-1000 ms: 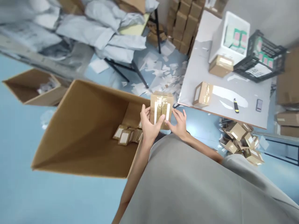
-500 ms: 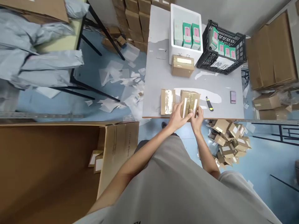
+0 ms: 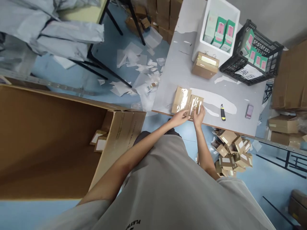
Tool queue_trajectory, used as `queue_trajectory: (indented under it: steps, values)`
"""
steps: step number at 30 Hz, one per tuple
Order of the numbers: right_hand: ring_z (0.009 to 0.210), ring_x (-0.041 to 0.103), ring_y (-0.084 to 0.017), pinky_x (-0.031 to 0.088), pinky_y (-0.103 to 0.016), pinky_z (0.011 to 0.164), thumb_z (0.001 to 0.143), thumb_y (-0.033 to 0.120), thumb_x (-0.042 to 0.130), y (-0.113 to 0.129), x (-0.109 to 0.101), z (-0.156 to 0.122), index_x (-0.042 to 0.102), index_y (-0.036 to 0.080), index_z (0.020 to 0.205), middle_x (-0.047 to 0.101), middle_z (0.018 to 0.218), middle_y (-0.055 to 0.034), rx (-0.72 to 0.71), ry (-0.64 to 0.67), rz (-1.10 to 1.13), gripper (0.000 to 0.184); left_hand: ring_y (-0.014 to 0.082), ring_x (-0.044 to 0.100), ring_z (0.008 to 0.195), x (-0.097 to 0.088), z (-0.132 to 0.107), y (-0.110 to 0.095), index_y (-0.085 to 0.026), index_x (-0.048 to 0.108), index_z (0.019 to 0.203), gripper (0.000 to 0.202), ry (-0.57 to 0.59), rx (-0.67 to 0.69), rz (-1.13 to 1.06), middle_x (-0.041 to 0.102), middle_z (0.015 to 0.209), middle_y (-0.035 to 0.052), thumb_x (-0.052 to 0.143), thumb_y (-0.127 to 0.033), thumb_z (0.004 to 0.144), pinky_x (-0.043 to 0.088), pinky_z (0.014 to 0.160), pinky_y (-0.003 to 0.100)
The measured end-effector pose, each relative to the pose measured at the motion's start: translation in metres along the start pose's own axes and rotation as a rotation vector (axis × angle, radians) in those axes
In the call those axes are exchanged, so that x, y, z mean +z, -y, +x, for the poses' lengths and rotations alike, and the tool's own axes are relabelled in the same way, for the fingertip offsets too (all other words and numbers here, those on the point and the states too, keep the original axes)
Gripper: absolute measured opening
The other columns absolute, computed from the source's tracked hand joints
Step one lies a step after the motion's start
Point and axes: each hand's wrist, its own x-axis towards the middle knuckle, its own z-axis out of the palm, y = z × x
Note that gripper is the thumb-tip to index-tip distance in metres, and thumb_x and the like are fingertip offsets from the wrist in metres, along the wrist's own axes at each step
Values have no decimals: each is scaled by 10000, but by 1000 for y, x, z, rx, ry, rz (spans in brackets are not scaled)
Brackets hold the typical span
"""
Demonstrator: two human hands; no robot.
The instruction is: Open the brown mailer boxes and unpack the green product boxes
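A small taped cardboard box is at the table's near edge, up against a second taped cardboard box on its left. My right hand grips the first box, its thumb on the near face and fingers along the right side. At that box's lower left corner is my left hand, fingers bent together on its near end; the fingertips are partly hidden. A black and yellow utility knife lies to the right on the table.
Farther back stand another taped box, a white foam bin and a black crate holding green-and-pink boxes. A phone lies at right. A large open carton is at my left; discarded boxes are heaped on the floor.
My view has turned and shifted. The box in my hands has moved left against the other box and sits turned. My left hand has slid from its top to its near end.
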Motion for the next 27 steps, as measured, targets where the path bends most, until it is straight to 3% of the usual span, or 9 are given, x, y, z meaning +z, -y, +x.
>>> queue_trajectory:
  steps: [3,7,10,15,18,21,24,27]
  values:
    - [1690,560,-384,468,-685,1398,1147,499,572,39,17,-18,718,119,1542,656,1675,-315,-230,69,10,567,374,831,1383,-44,-50,16,-200,816,1411,527,-75,-109,-102,822,1542,200,873,-471,962,666,1249,575]
    - [1644,611,-355,507,-649,1388,1205,511,550,110,61,-58,770,209,1490,690,1653,-243,-457,339,75,471,349,849,1329,-117,-131,45,-214,820,1375,488,-366,-183,-151,864,1475,171,839,-451,949,663,1248,560]
    - [1596,648,-344,509,-619,1396,1211,480,575,163,113,-107,801,236,1442,720,1638,-208,-594,553,101,405,341,854,1308,-167,-205,73,-197,814,1356,458,-627,-222,-188,875,1447,174,791,-421,956,656,1248,551]
    - [1542,679,-325,507,-563,1396,1230,418,559,231,213,-218,810,222,1441,772,1583,-185,-796,889,13,382,325,841,1344,-235,-336,132,-200,801,1343,411,-985,-256,-219,887,1407,157,746,-395,986,614,1299,540]
    - [1546,669,-323,493,-528,1396,1243,394,554,253,261,-284,813,206,1452,769,1600,-189,-876,1064,-151,383,310,838,1336,-266,-409,176,-194,794,1323,369,-1117,-366,-230,891,1369,146,727,-346,994,603,1310,525]
    - [1543,654,-345,502,-531,1365,1240,338,546,262,290,-334,809,178,1478,753,1628,-211,-905,1178,-366,389,319,832,1330,-290,-466,227,-171,789,1293,349,-1207,-563,-246,877,1361,165,741,-271,963,604,1305,524]
    - [1535,649,-370,505,-554,1333,1218,253,533,261,300,-365,803,141,1494,751,1625,-237,-895,1203,-589,402,330,814,1357,-310,-504,277,-168,771,1324,407,-1280,-735,-279,860,1374,163,778,-241,923,598,1318,537]
    - [1526,655,-387,484,-587,1326,1204,220,534,260,301,-382,819,135,1457,768,1595,-241,-880,1148,-728,390,369,768,1442,-331,-521,323,-163,733,1413,549,-1318,-850,-308,819,1452,183,855,-255,886,546,1376,595]
